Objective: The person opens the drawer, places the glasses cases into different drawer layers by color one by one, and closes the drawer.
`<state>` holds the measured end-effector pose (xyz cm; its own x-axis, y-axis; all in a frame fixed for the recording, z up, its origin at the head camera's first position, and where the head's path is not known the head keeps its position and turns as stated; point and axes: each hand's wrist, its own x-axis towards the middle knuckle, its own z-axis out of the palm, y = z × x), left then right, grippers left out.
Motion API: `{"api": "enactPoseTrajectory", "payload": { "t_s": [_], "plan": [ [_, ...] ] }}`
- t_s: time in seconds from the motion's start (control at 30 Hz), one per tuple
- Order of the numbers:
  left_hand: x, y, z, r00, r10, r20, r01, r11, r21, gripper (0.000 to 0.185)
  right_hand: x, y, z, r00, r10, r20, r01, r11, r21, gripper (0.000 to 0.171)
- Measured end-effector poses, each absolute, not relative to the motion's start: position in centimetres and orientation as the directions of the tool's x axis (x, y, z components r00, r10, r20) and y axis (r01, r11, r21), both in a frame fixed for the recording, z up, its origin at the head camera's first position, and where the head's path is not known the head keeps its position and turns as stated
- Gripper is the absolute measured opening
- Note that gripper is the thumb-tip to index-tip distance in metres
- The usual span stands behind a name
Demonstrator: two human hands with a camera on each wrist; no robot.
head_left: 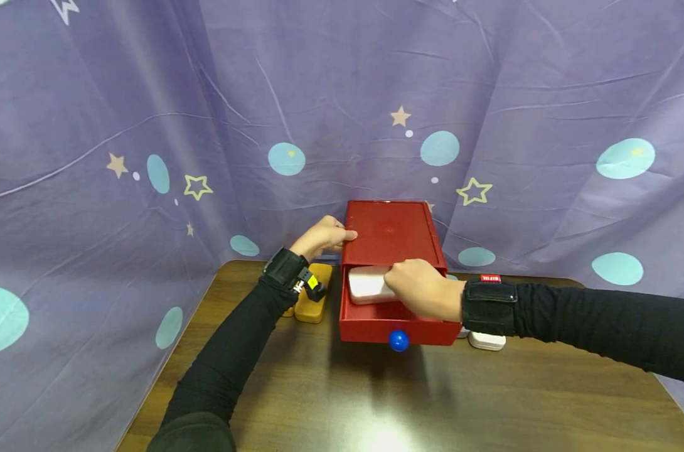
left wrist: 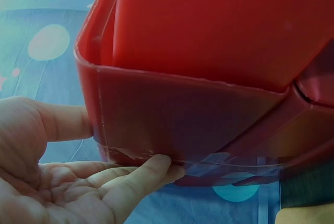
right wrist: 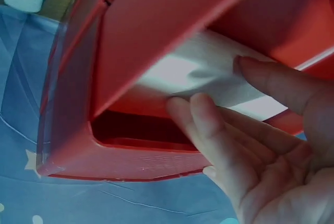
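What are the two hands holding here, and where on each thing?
The right hand grips the white box by its right end inside the open drawer. The left hand steadies the red cabinet at its left side.

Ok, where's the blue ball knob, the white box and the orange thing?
Round blue ball knob (head_left: 399, 341), head view, its middle.
White rectangular box (head_left: 367, 284), head view, its top face.
Orange plastic block (head_left: 317, 306), head view, its top.

The head view is evenly bright and sharp, with a white glare patch on the wooden table (head_left: 376, 402) near the bottom edge, probably from an overhead lamp. Its edges bow with wide-angle distortion. Both wrist views are dimmer, tinted bluish, and soft where the red drawer box (left wrist: 209, 78) fills the frame
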<state>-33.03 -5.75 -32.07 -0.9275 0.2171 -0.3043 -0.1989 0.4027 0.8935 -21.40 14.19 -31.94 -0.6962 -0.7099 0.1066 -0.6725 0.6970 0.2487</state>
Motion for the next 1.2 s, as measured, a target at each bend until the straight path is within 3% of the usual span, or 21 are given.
{"api": "enactPoseTrajectory", "payload": {
  "t_s": [0.7, 0.97, 1.2],
  "plan": [
    [-33.4, -6.0, -32.2, -0.93, 0.221, -0.295, -0.185, 0.412, 0.892, 0.026, -22.2, 14.4, -31.6, -0.701, -0.705, 0.104, -0.674, 0.703, 0.225, 0.011],
    [-33.2, -5.7, -32.3, -0.93, 0.213, -0.299, -0.19, 0.417, 0.889, 0.016, -21.9, 14.6, -29.3, -0.777, -0.63, 0.007, -0.627, 0.774, 0.087, 0.011],
    [-33.2, -5.7, -32.2, -0.927, 0.217, -0.305, -0.199, 0.405, 0.893, 0.024, -22.3, 15.0, -26.9, -0.816, -0.563, -0.129, -0.57, 0.821, 0.021, 0.014]
  ]
}}
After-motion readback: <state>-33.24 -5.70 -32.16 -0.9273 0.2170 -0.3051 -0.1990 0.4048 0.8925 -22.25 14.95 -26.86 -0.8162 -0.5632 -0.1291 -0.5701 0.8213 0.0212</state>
